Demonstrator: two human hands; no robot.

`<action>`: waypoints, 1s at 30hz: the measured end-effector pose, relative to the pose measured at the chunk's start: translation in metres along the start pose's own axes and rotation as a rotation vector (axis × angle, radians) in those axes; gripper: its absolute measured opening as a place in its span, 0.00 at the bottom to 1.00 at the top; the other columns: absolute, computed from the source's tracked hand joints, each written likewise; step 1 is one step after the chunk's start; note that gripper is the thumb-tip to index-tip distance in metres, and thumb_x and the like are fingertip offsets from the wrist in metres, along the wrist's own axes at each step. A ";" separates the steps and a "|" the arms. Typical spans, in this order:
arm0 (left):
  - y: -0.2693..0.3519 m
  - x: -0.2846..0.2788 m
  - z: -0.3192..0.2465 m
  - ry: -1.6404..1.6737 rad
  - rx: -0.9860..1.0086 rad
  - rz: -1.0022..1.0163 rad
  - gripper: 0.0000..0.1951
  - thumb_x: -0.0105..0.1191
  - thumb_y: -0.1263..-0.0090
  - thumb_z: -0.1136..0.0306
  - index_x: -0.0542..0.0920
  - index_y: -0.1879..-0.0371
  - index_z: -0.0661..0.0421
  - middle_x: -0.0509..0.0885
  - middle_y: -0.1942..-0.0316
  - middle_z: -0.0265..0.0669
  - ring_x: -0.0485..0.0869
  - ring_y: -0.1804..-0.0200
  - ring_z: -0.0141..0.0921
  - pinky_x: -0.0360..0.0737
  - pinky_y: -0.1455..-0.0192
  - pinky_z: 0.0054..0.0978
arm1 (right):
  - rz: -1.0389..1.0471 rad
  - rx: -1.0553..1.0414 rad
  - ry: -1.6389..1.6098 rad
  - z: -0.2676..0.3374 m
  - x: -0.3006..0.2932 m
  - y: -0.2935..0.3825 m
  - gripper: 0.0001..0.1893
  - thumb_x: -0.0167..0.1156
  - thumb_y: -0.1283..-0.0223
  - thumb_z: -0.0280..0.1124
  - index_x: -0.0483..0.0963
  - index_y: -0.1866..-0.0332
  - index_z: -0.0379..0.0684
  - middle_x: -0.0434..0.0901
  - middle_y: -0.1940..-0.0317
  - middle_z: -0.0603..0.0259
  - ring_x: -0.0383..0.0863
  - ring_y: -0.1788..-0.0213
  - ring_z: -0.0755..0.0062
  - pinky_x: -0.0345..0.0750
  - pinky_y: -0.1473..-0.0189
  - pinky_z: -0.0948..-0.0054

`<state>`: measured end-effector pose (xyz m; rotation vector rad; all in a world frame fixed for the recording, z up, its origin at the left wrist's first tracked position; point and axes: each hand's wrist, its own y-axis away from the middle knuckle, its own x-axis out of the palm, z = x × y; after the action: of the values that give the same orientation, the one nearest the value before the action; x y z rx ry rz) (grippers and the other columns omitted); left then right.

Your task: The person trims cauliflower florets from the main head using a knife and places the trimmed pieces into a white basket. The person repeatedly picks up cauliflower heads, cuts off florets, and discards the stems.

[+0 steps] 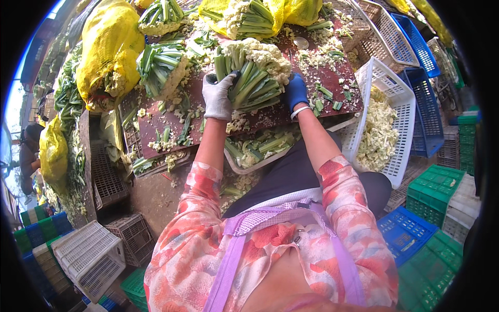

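A large cauliflower head (253,76) with green stalks is held above the reddish-brown board (175,134). My left hand (218,95), in a whitish knit glove with dark fingertips, grips its stalk side, thumb across the stalks. At the opposite side my right hand (295,91), in a blue glove, holds the head's edge; its fingers are partly hidden behind the curd. Another trimmed-leaf cauliflower (161,70) lies left of my left hand. Beyond the held one, more cauliflower (249,19) shows in an open yellow mesh bag (300,11). Cut stalks and white crumbs litter the board.
A white crate (405,117) of cauliflower pieces (376,132) leans at the right, near my knee. Under the board's front edge sits a tray (249,169) of trimmings. A full yellow mesh bag (111,50) stands left. Stacked crates surround me; another person (29,156) is at far left.
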<state>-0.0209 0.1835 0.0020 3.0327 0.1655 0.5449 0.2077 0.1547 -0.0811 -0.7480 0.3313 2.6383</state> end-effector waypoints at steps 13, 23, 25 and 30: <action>0.009 0.014 -0.025 -0.923 0.388 -0.184 0.32 0.81 0.58 0.58 0.78 0.58 0.63 0.78 0.56 0.47 0.78 0.53 0.45 0.76 0.46 0.40 | -0.056 -0.207 0.010 0.103 -0.028 0.127 0.14 0.56 0.30 0.43 0.72 0.57 0.40 0.85 0.68 0.48 0.85 0.63 0.43 0.80 0.60 0.52; 0.022 0.014 -0.023 -1.000 0.410 -0.150 0.32 0.78 0.55 0.56 0.76 0.57 0.64 0.77 0.54 0.49 0.76 0.49 0.46 0.74 0.43 0.42 | 0.137 0.040 0.212 0.070 -0.005 0.122 0.21 0.52 0.29 0.48 0.74 0.53 0.35 0.84 0.59 0.37 0.83 0.53 0.37 0.78 0.49 0.48; 0.024 0.015 -0.026 -1.037 0.413 -0.137 0.29 0.75 0.50 0.61 0.74 0.56 0.65 0.75 0.55 0.49 0.76 0.51 0.44 0.73 0.44 0.41 | 0.300 0.113 0.288 0.051 -0.001 0.131 0.21 0.51 0.32 0.44 0.76 0.50 0.34 0.84 0.57 0.36 0.83 0.50 0.39 0.78 0.46 0.49; 0.015 0.010 -0.026 -1.010 0.386 -0.167 0.32 0.78 0.54 0.55 0.77 0.56 0.62 0.79 0.54 0.50 0.78 0.49 0.47 0.76 0.43 0.41 | 0.294 0.129 0.213 0.051 -0.008 0.141 0.20 0.51 0.33 0.43 0.77 0.54 0.34 0.83 0.58 0.35 0.83 0.51 0.37 0.78 0.46 0.49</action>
<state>-0.0192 0.1710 0.0305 3.1426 0.4847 -1.1315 0.1323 0.0420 -0.0167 -1.0067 0.7138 2.7744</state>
